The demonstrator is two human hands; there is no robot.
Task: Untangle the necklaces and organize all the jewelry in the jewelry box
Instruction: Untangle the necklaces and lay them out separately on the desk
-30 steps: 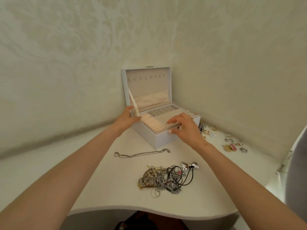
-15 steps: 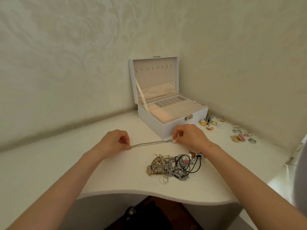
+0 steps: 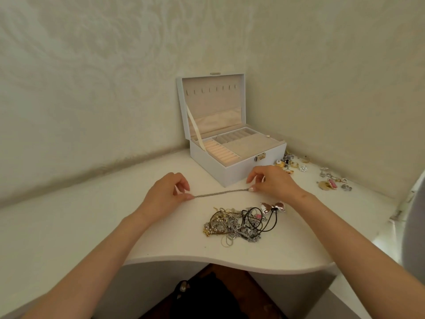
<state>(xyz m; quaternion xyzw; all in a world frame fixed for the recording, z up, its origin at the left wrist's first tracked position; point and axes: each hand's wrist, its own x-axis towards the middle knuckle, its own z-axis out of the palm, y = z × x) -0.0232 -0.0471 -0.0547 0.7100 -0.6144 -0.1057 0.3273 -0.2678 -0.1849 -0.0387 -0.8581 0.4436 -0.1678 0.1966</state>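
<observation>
Gone from the rim of the jewelry box [image 3: 241,168], where both were resting a second ago, and now working lower, just in front of it. Pinching one end of a silver chain necklace [image 3: 220,193] between thumb and forefinger of the left hand [image 3: 165,192], the other fingers curled above. Pinching the far end the same way with the right hand [image 3: 272,183]. Stretching the chain nearly straight between the two grips, much as half a second ago, low over the white tabletop [image 3: 92,217]; touching it or just clear, impossible to tell.

Keeping the box just behind the chain, its lid [image 3: 211,104] standing upright, a cream ribbon [image 3: 195,127] running from lid to base, ring rolls [image 3: 220,154] showing at the tray's left and a metal latch [image 3: 260,157] on the front wall.

Leaving a tangled heap of necklaces [image 3: 230,225] on the near side of the chain, a black cord [image 3: 266,223] looping out of it and a silvery butterfly pendant [image 3: 273,207] at its far right edge, close beside the right forearm. Leaving, right of the box along the wall, a cluster of small gold and silver pieces [image 3: 289,162] and, further right, a second scatter with a pink item [image 3: 331,182].
</observation>
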